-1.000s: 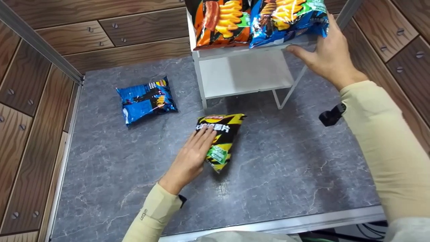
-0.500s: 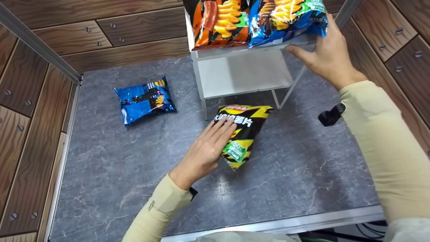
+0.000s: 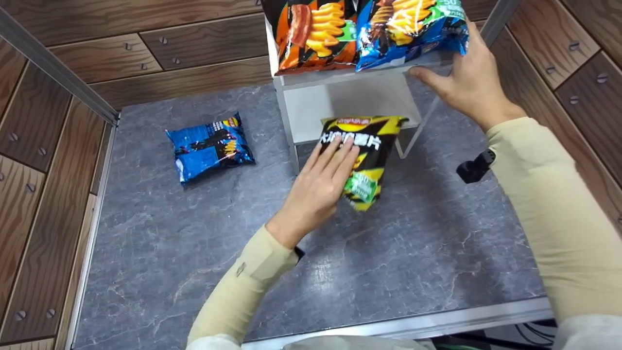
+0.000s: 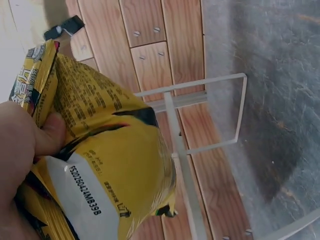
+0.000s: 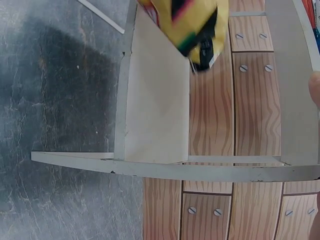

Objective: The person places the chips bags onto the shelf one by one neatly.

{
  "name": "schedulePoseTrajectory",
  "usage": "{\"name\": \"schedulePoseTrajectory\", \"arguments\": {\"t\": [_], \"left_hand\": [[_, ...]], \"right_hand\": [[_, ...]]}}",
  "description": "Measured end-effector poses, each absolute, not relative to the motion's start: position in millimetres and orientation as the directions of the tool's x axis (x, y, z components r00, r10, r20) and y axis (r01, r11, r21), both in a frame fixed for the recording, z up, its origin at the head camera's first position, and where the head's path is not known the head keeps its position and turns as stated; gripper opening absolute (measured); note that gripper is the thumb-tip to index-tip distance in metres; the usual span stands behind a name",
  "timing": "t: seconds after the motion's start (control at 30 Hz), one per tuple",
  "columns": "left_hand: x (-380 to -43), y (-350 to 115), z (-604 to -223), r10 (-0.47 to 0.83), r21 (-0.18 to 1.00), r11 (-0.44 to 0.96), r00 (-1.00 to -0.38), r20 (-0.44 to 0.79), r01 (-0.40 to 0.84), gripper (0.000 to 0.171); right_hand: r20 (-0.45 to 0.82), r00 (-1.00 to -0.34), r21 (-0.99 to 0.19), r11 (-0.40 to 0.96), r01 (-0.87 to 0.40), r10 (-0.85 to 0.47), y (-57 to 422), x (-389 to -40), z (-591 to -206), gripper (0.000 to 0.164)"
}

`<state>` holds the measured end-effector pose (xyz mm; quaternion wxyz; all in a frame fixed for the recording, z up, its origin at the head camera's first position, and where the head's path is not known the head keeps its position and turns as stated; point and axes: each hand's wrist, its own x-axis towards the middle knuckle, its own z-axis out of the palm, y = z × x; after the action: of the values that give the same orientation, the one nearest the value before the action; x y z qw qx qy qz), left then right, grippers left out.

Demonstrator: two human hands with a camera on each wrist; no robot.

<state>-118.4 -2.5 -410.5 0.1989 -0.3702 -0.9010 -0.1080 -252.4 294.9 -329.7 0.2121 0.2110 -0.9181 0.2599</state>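
My left hand [image 3: 318, 189] pinches the chip bag [image 3: 376, 158], its length pointing away from me, before the lower shelf [image 3: 359, 97]; my right hand [image 3: 474, 87], farther off, touches the upper shelf [image 3: 335, 78], its hold hidden.

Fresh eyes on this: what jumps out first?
The black-and-yellow bag, pinched by the left hand before the white rack. Above it, an orange bag and a bright blue bag sit side by side on the rack's upper shelf. Another blue bag lies left on the gray table.
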Motion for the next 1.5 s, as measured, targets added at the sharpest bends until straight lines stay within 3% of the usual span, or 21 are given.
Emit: {"name": "schedulePoseTrajectory", "arguments": {"t": [0.23,0.57,1.17,1.4,1.5], "left_hand": [[-147,21,-416,0.576,0.005,0.778,-0.717,0.392,0.628,0.074],[-181,57,-435,0.520,-0.073,0.819,-0.684,0.511,0.569,0.064],[-227,108,-441,0.457,-0.202,0.888,-0.737,0.497,0.414,0.063],[-240,126,-438,0.443,-0.257,0.895,-0.799,0.407,0.366,0.094],[-246,132,-435,0.433,-0.265,0.897,-0.826,0.361,0.354,0.095]], "right_hand": [[0.492,-0.825,-0.392,0.775,-0.495,-0.278,295,-252,-329,0.084],[0.511,-0.815,-0.393,0.769,-0.504,-0.273,294,-253,-331,0.085],[0.496,-0.833,-0.440,0.757,-0.483,-0.243,294,-250,-332,0.087],[0.475,-0.850,-0.448,0.768,-0.458,-0.230,293,-249,-331,0.088],[0.474,-0.849,-0.439,0.772,-0.459,-0.234,292,-249,-330,0.086]]}}
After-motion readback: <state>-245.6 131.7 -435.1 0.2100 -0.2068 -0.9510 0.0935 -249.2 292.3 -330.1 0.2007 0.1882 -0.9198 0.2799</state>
